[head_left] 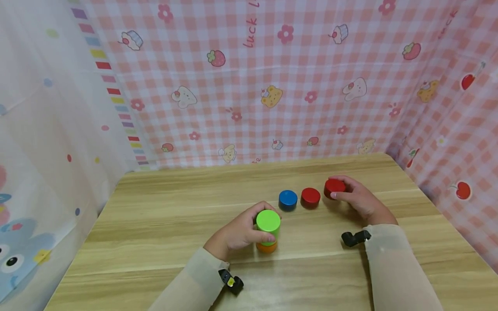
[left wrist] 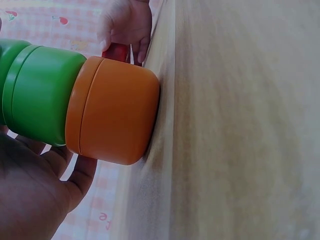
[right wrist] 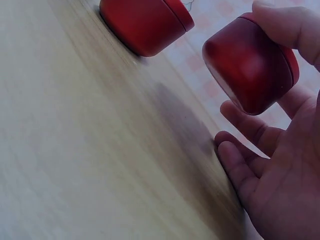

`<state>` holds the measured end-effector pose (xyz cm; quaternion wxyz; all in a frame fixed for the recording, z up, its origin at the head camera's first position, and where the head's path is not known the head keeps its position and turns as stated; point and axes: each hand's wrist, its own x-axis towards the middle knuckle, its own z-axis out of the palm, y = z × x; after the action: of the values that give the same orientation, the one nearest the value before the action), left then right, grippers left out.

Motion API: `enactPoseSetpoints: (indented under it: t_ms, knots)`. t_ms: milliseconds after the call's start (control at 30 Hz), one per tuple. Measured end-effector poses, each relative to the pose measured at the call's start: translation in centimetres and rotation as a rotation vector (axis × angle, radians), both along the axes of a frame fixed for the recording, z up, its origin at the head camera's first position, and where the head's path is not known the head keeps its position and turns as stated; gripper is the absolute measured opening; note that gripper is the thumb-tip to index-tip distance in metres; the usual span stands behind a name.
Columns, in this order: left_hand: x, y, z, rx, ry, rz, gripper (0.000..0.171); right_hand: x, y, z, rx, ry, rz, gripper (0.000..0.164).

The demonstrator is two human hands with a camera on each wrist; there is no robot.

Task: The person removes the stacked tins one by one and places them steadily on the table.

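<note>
My left hand (head_left: 243,232) curls its fingers and thumb round a stack of small round tins. Bright green (head_left: 268,221) shows at the top of this stack, above an orange tin (head_left: 266,248). From the left wrist, the orange tin (left wrist: 120,110) stands on the wood under a green tin (left wrist: 47,92), with more green beyond at the frame's edge. Over at the right, my right hand (head_left: 362,201) pinches a red tin (head_left: 333,187) between thumb and fingers. The right wrist view shows this held red tin (right wrist: 250,65) raised off the table, its shadow beneath.
Left of the held red tin, another red tin (head_left: 310,198) and a blue tin (head_left: 288,200) stand side by side on the wooden table (head_left: 167,216). A pink checked curtain (head_left: 241,86) hangs behind the table, and a pale printed one (head_left: 46,129) at the left.
</note>
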<state>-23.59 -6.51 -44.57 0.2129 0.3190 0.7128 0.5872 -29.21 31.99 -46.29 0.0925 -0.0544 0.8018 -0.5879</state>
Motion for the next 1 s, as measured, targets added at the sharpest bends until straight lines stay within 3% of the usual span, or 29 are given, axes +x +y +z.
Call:
enactPoseSetpoints:
  t_ms: [367,1000]
  knots:
    - [-0.07,-0.02,-0.04,0.004,0.006,0.007,0.047,-0.23,0.00,0.14,0.105,0.008,0.014,0.066]
    - [-0.03,0.07,-0.26,0.010,0.006,0.002,0.047,-0.33,-0.34,-0.31,0.176,-0.004,0.025,0.060]
